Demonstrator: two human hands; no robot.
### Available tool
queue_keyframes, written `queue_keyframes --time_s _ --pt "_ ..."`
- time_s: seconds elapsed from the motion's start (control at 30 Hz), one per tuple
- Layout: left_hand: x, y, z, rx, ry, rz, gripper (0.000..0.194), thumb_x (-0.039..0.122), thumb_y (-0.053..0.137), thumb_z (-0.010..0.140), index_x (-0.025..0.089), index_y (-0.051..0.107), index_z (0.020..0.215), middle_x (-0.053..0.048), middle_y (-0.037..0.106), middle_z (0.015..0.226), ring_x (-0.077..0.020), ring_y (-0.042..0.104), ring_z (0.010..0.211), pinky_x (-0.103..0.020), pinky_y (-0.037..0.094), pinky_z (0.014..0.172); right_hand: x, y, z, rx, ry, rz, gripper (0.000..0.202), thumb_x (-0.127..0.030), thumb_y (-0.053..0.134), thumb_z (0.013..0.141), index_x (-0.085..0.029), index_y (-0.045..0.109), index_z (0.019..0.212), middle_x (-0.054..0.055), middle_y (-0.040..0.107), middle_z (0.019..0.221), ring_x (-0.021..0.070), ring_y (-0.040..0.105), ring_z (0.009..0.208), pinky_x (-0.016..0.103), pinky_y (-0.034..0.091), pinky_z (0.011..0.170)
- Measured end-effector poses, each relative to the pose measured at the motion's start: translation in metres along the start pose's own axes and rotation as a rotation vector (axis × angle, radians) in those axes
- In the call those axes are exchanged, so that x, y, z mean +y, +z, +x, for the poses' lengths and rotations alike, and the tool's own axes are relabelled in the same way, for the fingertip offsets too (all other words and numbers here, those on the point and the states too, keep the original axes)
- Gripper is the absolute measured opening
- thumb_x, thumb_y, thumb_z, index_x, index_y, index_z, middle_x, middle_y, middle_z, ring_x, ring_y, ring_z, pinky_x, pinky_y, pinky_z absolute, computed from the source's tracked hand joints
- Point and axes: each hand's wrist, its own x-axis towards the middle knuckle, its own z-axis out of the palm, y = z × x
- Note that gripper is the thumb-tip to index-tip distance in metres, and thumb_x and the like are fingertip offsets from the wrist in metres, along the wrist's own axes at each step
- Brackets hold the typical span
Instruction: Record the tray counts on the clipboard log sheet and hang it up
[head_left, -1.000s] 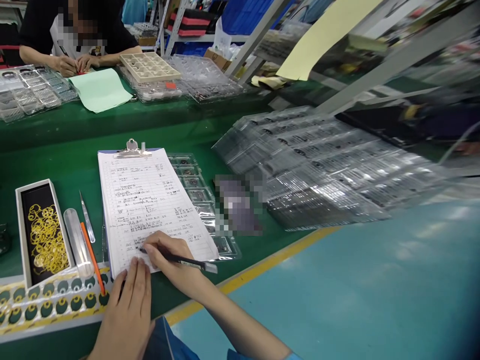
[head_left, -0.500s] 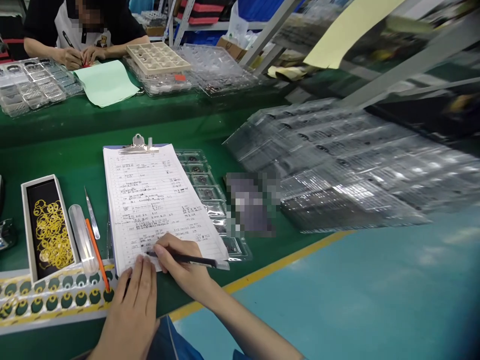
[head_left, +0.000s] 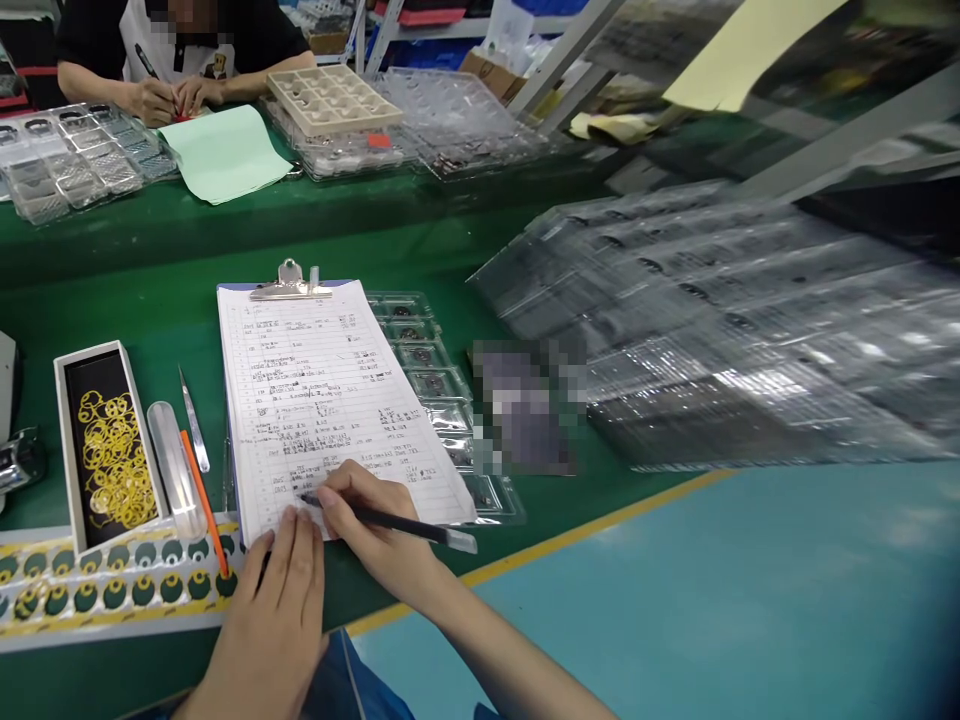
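Observation:
My right hand (head_left: pixel 382 535) is closed around a black pen (head_left: pixel 409 523) with a clear end, its tip on the lower part of a handwritten sheet (head_left: pixel 322 390). The paper lies under the metal clip (head_left: pixel 290 284) of a clipboard. Across the bottom edge of the sheet rests my left hand (head_left: pixel 274 610), fingers stretched out flat, close to the pen tip. A clear plastic tray (head_left: pixel 439 382) with small round parts in its pockets shows from under the clipboard's right side.
To the left are a box of yellow rings (head_left: pixel 116 455), tweezers (head_left: pixel 194 425), a clear tube (head_left: pixel 174 465), an orange stick (head_left: pixel 204 500) and a sticker strip (head_left: pixel 127 600). Stacked clear trays (head_left: pixel 712 340) stand right. Opposite, a person (head_left: pixel 187 60) holds a pen near a green sheet (head_left: pixel 225 155).
The view has shifted slightly, so the table's things sit farther right in the picture. The pen tip stays near the same lines, and my left hand still rests on the sheet.

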Motion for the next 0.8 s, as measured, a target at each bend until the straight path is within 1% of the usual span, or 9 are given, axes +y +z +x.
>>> queue_keyframes --time_s 0.13,0.23,0.4,0.6,0.73,0.8 --pt "0.0003 0.0013 -0.0007 0.0 -0.003 0.003 0.097 0.045 0.091 0.044 0.001 0.058 0.124 -0.019 0.005 0.156 -0.0307 0.003 0.149 -0.04 0.026 0.106 -0.001 0.0007 0.0019 0.027 -0.021 0.015 0.019 -0.015 0.049 0.096 -0.016 0.047 0.077 -0.002 0.05 0.058 0.0059 0.047 0.049 0.017 0.037 0.047" --pt "0.001 0.0013 -0.0009 -0.004 -0.001 0.0 0.095 0.045 0.091 0.045 0.002 0.058 0.123 -0.019 0.005 0.156 -0.0307 0.003 0.149 -0.04 0.025 0.107 -0.0004 0.0005 0.001 0.04 -0.014 0.005 0.022 -0.016 0.049 0.096 -0.016 0.047 0.075 -0.002 0.048 0.058 0.0062 0.046 0.049 0.018 0.037 0.047" --pt "0.0012 -0.0002 -0.0007 -0.007 0.0 0.002 0.095 0.046 0.09 0.047 0.001 0.057 0.124 -0.019 0.003 0.156 -0.0306 0.003 0.149 -0.04 0.025 0.107 0.0012 -0.0011 -0.0012 0.019 -0.002 0.013 0.026 -0.017 0.046 0.098 -0.016 0.043 0.072 -0.001 0.046 0.058 0.0066 0.044 0.049 0.02 0.035 0.047" --pt "0.0009 0.001 -0.0016 -0.007 -0.007 0.011 0.099 0.048 0.091 0.044 0.002 0.055 0.125 -0.019 0.003 0.157 -0.0307 0.004 0.149 -0.041 0.026 0.107 0.0005 -0.0023 -0.0009 -0.011 -0.024 -0.005 0.026 -0.016 0.045 0.097 -0.015 0.043 0.071 -0.002 0.044 0.058 0.0061 0.041 0.049 0.02 0.033 0.047" --pt "0.0007 0.0018 -0.0025 -0.012 -0.006 0.015 0.101 0.048 0.09 0.045 0.002 0.052 0.126 -0.02 0.001 0.158 -0.0307 0.003 0.149 -0.04 0.028 0.106 0.0014 -0.0015 -0.0016 -0.01 -0.039 -0.024 0.026 -0.015 0.046 0.097 -0.015 0.042 0.072 -0.002 0.043 0.059 0.0057 0.041 0.05 0.02 0.033 0.048" --pt "0.0008 0.002 -0.0036 -0.013 0.0 0.021 0.102 0.049 0.089 0.046 0.002 0.05 0.128 -0.019 0.003 0.158 -0.0314 0.005 0.149 -0.04 0.029 0.106 0.0013 -0.0013 -0.0019 -0.008 -0.048 -0.027 0.026 -0.015 0.046 0.097 -0.015 0.042 0.072 -0.002 0.043 0.059 0.0054 0.04 0.049 0.019 0.033 0.047"
